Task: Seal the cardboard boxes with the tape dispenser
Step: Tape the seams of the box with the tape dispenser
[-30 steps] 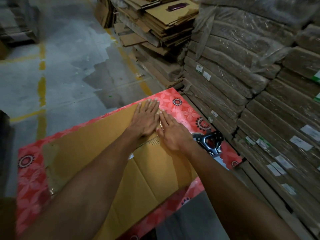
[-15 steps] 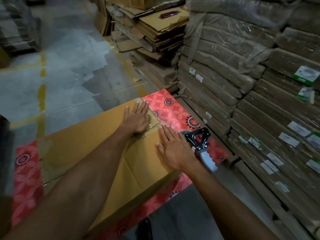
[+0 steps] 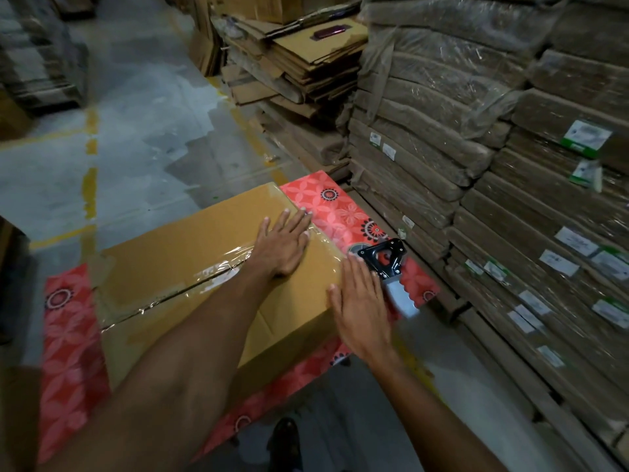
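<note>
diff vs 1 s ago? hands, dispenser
The right hand slid away from the left hand, back along the box's right edge to beside the tape dispenser. It lies flat and is not holding the dispenser. Nothing was taken hold of or let go. The left hand stays flat on the taped top, and the dispenser still lies on the red cloth.

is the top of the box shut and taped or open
Shut and taped: the cardboard box flaps lie flat, and clear tape runs along their seam, under the left hand.

Labels [image 3: 586, 138] on the wrapped stacks [image 3: 510, 185] are too blurred to read.
</note>
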Action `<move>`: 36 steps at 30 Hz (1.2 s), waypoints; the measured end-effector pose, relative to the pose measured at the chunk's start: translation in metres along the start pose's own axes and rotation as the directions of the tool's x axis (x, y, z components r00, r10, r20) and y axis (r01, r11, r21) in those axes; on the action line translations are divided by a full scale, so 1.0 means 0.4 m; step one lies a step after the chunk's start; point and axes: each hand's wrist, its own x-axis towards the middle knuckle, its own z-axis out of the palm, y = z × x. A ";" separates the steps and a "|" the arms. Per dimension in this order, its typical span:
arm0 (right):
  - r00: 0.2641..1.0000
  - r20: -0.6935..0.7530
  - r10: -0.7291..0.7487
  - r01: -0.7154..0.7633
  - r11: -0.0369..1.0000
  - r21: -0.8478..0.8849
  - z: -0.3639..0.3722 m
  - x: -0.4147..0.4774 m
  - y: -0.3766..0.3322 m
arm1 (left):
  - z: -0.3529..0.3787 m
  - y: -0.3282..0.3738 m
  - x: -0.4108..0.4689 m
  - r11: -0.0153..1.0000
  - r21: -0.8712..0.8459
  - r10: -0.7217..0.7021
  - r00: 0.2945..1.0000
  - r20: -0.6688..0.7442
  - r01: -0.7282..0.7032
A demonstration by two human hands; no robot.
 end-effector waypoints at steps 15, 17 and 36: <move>0.854 0.105 0.509 -0.456 0.636 0.623 0.067 -0.064 -0.163 | -0.018 -0.045 -0.079 0.989 -0.149 -0.013 0.996 0.093 0.026; 0.821 0.132 0.556 -0.512 0.613 0.602 0.076 -0.066 -0.187 | -0.034 -0.092 -0.084 0.991 -0.133 -0.005 0.996 0.090 0.017; 0.980 0.192 -0.044 -0.018 0.950 0.313 0.099 0.325 -0.347 | -0.194 -0.598 -0.408 0.652 0.017 -0.748 0.639 0.178 0.758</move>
